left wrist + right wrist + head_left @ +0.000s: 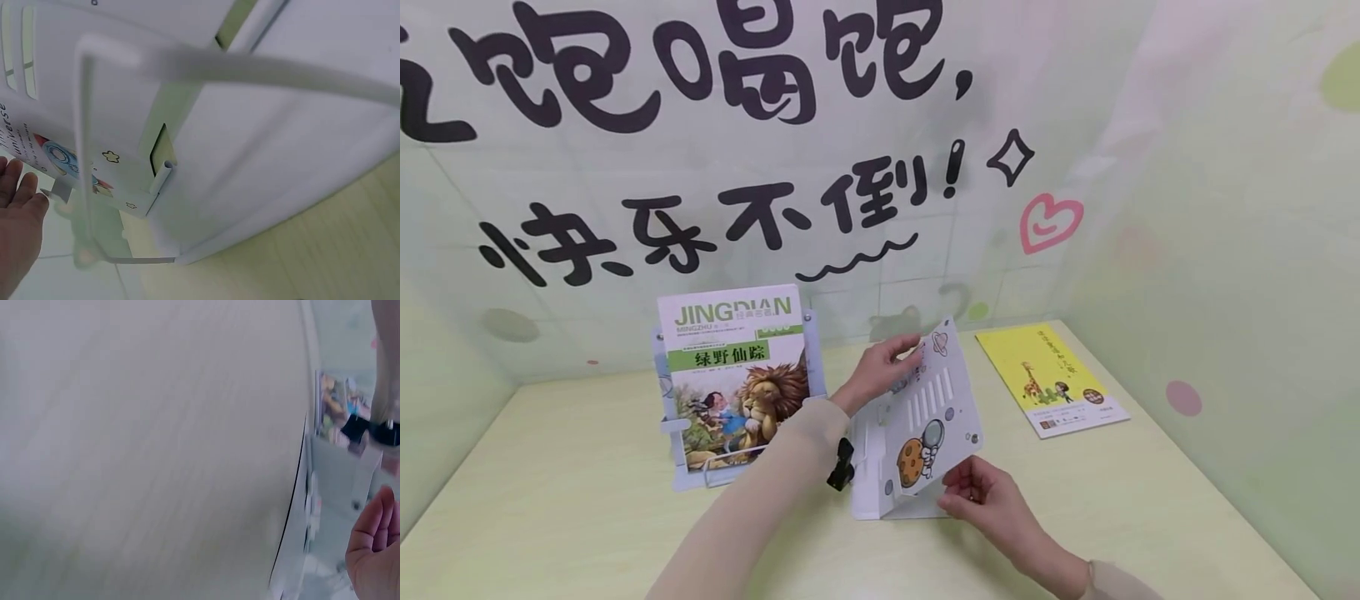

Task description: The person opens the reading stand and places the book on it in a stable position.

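A white folding book stand (936, 392), printed with an astronaut and planets, stands with its slotted panel tilted up above a flat base (868, 492). My left hand (880, 371) grips the panel's upper left edge. The left wrist view shows these fingers (22, 194) beside a small tab on that edge, with a white wire bar (250, 69) crossing the foreground. At the front right corner, my right hand (1000, 508) pinches the stand low down, fingers bent and thumb near the base. The right wrist view catches that hand (378, 544) at its right edge.
To the left, a picture book (737, 375) with a lion cover leans on a second, pale blue stand (816, 358). A yellow book (1052, 379) lies flat at the right by the wall. Lettered wall covering (850, 275) closes off the back of the table (572, 500).
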`<move>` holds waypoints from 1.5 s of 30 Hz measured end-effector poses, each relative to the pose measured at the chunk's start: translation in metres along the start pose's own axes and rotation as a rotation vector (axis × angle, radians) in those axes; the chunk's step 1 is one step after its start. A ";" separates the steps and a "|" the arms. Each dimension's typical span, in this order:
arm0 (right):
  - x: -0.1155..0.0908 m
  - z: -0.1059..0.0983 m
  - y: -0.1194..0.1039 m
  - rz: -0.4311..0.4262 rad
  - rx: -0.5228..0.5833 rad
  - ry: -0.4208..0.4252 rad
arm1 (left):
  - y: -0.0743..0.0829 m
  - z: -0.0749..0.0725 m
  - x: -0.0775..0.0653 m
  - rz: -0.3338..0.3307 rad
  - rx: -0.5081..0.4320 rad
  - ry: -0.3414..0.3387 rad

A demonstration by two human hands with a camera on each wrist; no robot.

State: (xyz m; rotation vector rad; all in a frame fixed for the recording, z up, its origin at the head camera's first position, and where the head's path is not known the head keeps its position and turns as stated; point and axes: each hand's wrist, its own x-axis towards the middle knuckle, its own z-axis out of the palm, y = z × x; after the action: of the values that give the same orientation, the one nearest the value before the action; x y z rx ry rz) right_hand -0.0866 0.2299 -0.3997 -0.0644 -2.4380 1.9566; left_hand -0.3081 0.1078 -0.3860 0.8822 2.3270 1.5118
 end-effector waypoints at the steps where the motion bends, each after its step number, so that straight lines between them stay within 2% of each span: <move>1: 0.000 0.004 -0.002 0.006 0.016 0.011 | 0.000 0.000 0.000 0.000 0.012 0.001; 6: 0.002 0.020 -0.004 0.028 0.105 0.079 | -0.001 0.001 -0.002 0.004 0.033 0.000; 12: 0.003 0.027 -0.003 0.065 0.162 0.152 | -0.002 0.001 -0.003 0.008 0.052 -0.008; 18: 0.003 0.026 -0.002 0.075 0.155 0.177 | -0.005 0.002 -0.003 0.015 0.043 0.007; 23: 0.004 0.017 -0.001 0.103 0.147 0.202 | -0.006 0.002 -0.003 0.005 0.031 0.037; 30: 0.012 -0.005 0.003 0.120 0.118 0.284 | -0.003 0.004 -0.006 -0.085 0.002 0.162; 35: 0.022 -0.023 0.006 0.135 0.096 0.342 | -0.002 0.005 -0.010 -0.132 0.033 0.276; 45: 0.049 -0.055 0.011 0.105 0.076 0.347 | -0.001 0.003 -0.020 -0.192 0.024 0.411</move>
State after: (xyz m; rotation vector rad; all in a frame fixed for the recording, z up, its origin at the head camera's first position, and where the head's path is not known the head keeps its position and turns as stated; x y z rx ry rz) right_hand -0.1331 0.2875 -0.3992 -0.4956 -2.1767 1.8847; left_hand -0.2908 0.0975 -0.3909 0.3586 2.6204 1.7118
